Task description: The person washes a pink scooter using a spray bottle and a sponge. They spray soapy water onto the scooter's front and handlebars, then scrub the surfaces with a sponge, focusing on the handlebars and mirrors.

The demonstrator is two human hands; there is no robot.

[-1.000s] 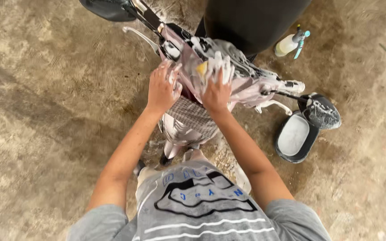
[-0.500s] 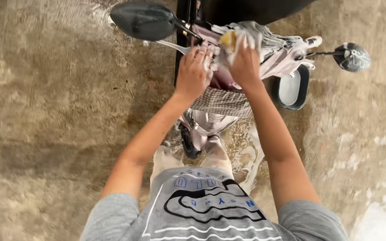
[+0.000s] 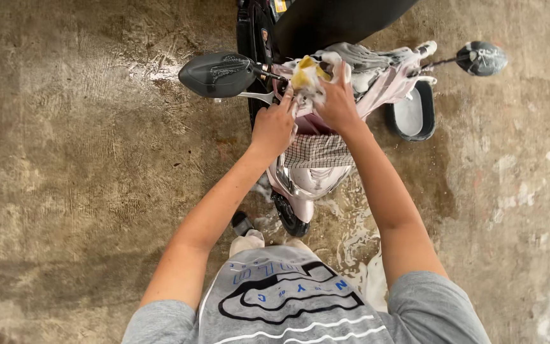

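Note:
A pink scooter (image 3: 313, 172) stands on wet concrete right in front of me, its handlebars covered in white foam. My right hand (image 3: 335, 102) presses a soapy yellow sponge (image 3: 307, 71) onto the handlebar area. My left hand (image 3: 274, 124) rests on the left side of the handlebar, fingers curled against the scooter's front panel, just below the left mirror (image 3: 218, 73). The right mirror (image 3: 482, 57) sticks out at the far right. A checked basket front (image 3: 316, 151) sits under my hands.
A dark basin (image 3: 413, 114) holding pale water stands on the floor right of the scooter. Foam and water run over the concrete (image 3: 358, 229) near the front wheel (image 3: 289, 220). The black seat (image 3: 332, 22) lies beyond the handlebars.
The view has shifted so the scooter sits higher and more upright in frame. Both hands stay on the handlebars, the right one still rubbing the sponge there.

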